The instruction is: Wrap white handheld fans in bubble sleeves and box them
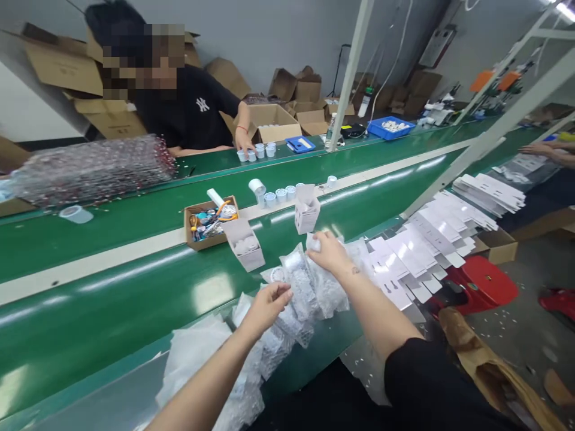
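Holds a small wrapped bundle (314, 243) in the right hand (331, 254), fingers closed on its white wrapping, just in front of the right box (307, 221). Holds the left hand (268, 306) low over the row of bubble-wrapped packs (300, 287), thumb and finger nearly meeting; cannot tell, against the clear plastic, whether pinching a pack or only brushing it. Has the two hands apart from each other.

Appears only partway along in the boxing. To count as filled, or nearly so: the right box and the left box (250, 260), both standing on the green table (148, 287) with pale contents inside. Not yet closed, to go by the raised flap on each. Left to box, apparently: the long row of packs, overlapping along the near edge, beneath and beside the hands. Left to fold, too: the flat cartons (406, 242), spread in layers to the right of the packs. Seems, then, a small share done against a large share waiting.

Beyond the boxes, along the pale strip: unwrapped white cups (281, 194). Just beside the left box: a brown tray (197, 244) of tools. On the far side: a co-worker's hand (244, 139) among more cups.
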Demonstrator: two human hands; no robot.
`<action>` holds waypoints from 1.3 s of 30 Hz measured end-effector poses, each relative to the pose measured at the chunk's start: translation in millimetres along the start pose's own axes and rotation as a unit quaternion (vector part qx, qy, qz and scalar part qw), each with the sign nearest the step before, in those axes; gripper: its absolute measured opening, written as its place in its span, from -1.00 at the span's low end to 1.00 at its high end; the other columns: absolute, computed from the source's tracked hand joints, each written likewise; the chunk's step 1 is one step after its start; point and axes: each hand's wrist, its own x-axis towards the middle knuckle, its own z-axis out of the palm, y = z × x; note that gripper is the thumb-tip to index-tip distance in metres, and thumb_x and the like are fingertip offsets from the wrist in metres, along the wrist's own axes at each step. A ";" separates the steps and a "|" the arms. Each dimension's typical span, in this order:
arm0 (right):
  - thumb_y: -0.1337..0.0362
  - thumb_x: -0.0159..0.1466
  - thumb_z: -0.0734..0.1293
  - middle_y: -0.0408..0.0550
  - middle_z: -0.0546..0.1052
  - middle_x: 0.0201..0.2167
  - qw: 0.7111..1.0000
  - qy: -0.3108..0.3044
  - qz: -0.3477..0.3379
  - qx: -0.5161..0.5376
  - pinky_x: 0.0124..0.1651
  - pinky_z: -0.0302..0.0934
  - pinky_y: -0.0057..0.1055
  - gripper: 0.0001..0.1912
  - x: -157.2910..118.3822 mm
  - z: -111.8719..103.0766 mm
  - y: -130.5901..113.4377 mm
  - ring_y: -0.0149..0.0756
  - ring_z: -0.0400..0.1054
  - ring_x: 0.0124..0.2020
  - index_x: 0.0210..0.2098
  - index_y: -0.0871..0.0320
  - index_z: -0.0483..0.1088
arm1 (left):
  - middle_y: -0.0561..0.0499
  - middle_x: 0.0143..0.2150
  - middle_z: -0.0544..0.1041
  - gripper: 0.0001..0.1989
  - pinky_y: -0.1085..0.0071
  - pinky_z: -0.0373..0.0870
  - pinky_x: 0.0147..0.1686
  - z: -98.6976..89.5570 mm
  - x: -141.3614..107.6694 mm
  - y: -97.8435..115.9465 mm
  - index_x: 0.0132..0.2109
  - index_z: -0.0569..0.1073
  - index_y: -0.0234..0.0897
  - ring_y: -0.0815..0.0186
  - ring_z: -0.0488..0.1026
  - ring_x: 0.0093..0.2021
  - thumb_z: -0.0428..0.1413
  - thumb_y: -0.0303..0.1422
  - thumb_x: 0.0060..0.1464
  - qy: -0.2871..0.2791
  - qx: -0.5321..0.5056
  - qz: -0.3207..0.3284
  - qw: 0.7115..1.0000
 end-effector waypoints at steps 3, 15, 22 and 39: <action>0.03 0.14 0.36 0.00 0.41 -0.12 0.975 0.095 0.044 0.197 -0.08 0.27 -0.23 -0.55 -8.2 -2.8 -2.9 -0.13 0.36 -0.11 -0.06 0.06 0.26 | -0.17 0.03 0.45 -0.30 0.28 0.43 -0.17 46.6 -5.8 4.3 0.10 0.35 -0.18 0.17 0.47 -0.09 0.32 -0.19 -0.25 0.061 -0.129 0.013 0.990; 0.12 -0.17 0.51 0.27 0.31 0.11 0.980 0.073 0.187 0.009 0.03 0.20 0.07 -0.16 -137.2 -60.9 203.9 0.25 0.20 0.13 0.08 0.14 0.24 | 0.13 -0.43 0.51 -0.85 0.56 0.38 -0.68 71.3 22.8 69.8 -0.30 0.45 -0.26 0.40 0.45 -0.54 0.21 -0.40 -0.11 0.248 -0.350 -0.034 0.903; 0.20 0.27 0.13 0.08 0.53 -0.28 0.981 0.101 0.165 -0.019 -0.08 0.27 -0.17 -0.75 -176.3 -69.9 241.9 -0.08 0.43 -0.18 -0.35 0.06 0.41 | 0.10 -0.52 0.47 -0.87 0.57 0.24 -0.79 86.5 26.7 74.9 -0.33 0.42 -0.30 0.42 0.38 -0.66 0.17 -0.38 -0.09 0.188 -0.348 -0.054 0.917; 0.35 0.04 0.33 -0.10 0.56 -0.46 0.987 0.121 0.079 0.073 -0.30 0.23 -0.36 -0.78 -85.0 -155.6 191.1 -0.17 0.42 -0.36 -0.30 0.05 0.50 | -0.08 -0.14 0.48 -0.89 0.28 0.38 -0.07 184.9 29.5 128.7 -0.28 0.43 -0.23 0.20 0.43 -0.10 0.17 -0.33 0.02 -0.145 0.120 0.367 0.911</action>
